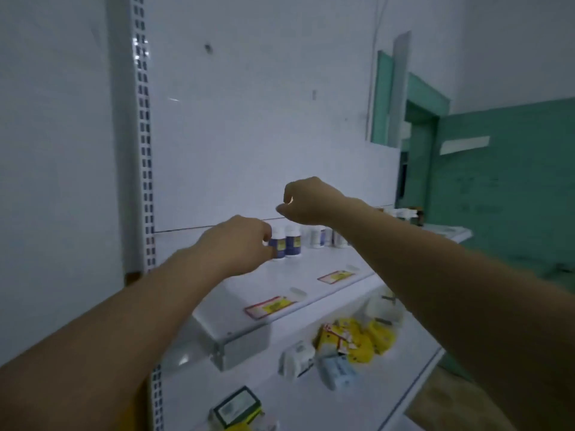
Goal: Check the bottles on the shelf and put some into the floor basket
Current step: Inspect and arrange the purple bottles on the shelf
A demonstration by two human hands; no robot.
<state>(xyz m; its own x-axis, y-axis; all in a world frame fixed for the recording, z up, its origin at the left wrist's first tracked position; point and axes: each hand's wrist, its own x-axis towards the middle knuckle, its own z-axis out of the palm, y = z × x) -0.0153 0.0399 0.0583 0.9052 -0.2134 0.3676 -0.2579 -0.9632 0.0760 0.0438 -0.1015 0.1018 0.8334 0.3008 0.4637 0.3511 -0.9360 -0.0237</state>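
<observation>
Two white bottles with blue labels stand side by side at the back of the upper shelf [311,275]. My left hand [239,244] reaches the left bottle [278,244]; its fingers and thumb curl against that bottle's left side. The second blue-labelled bottle [293,242] stands free just to the right. More white bottles [320,236] line up further right, partly hidden by my right forearm. My right hand [308,200] hovers above the row with its fingers curled and nothing in it. The floor basket is out of view.
Two price tags [270,306] lie on the shelf's front lip. The lower shelf holds yellow packets [357,337], white boxes [297,357] and a green box [238,405]. A perforated shelf upright [144,150] rises on the left; a teal wall and doorway lie right.
</observation>
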